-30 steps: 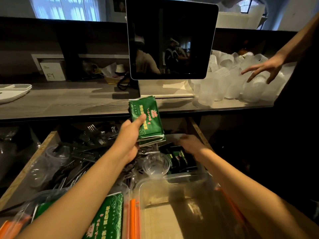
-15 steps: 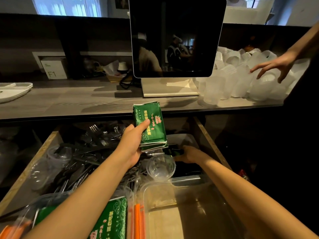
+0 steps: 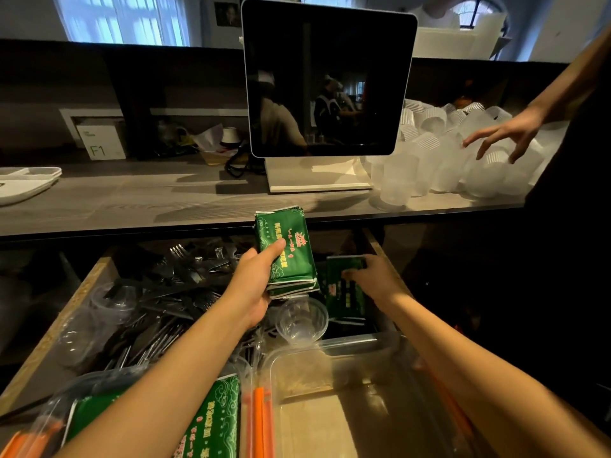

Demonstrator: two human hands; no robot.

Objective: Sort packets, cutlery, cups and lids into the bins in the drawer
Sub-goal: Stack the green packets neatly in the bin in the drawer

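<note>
My left hand (image 3: pixel 256 279) grips a stack of green packets (image 3: pixel 287 249) above the open drawer (image 3: pixel 74 299), thumb across the top one. Just to the right, my right hand (image 3: pixel 372 276) holds another green packet (image 3: pixel 344 289), lifted on edge over a dark bin at the drawer's back right. A small clear cup (image 3: pixel 301 320) lies between my arms. Black plastic cutlery (image 3: pixel 172 292) and clear lids (image 3: pixel 112 295) fill the drawer's left and middle. A clear bin (image 3: pixel 334 355) at the front right holds nothing I can see. More green packets (image 3: pixel 211 421) lie in a front left bin.
A dark tablet screen (image 3: pixel 325 81) stands on the counter (image 3: pixel 132 200) above the drawer. Several frosted cups (image 3: pixel 439 153) are piled at the counter's right, where another person's hand (image 3: pixel 506 137) reaches over them. White trays (image 3: pixel 23 183) sit at far left.
My right hand has come up out of the back right bin with a green packet. My left hand has kept its stack nearly still. The other person's hand stays over the cups.
</note>
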